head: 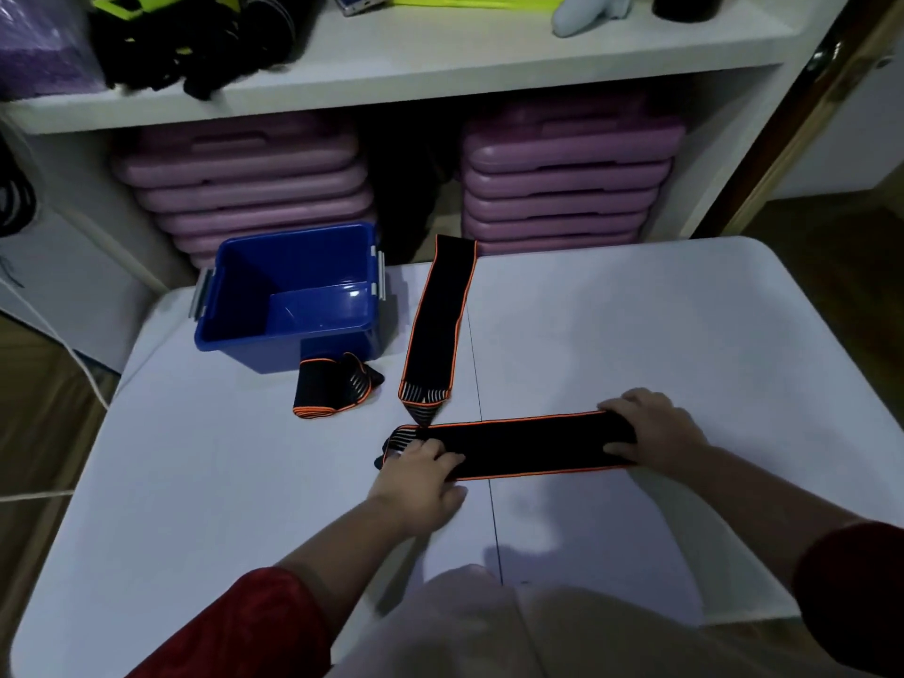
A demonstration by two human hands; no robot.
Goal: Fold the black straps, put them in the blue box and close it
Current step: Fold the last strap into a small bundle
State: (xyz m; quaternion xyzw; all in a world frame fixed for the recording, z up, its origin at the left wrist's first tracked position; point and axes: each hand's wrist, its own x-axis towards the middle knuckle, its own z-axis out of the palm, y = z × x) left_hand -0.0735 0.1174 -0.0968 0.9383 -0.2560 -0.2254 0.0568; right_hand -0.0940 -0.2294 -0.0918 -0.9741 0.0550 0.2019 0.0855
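A black strap with orange edging [523, 445] lies flat across the white table, running left to right. My left hand [425, 474] presses on its left, striped end. My right hand [650, 425] grips its right end, fingers curled over the edge. A second long strap [438, 320] lies stretched out lengthwise, reaching the table's far edge. A third strap [332, 386] sits folded into a small bundle in front of the blue box [230, 305]. The box stands open with nothing inside at the far left of the table. No lid is in view.
The white table [660, 345] has a seam down its middle. Behind it stands a white shelf unit with stacks of purple boards [562, 183] below and black and green gear [186, 36] on top. Wooden floor shows on both sides.
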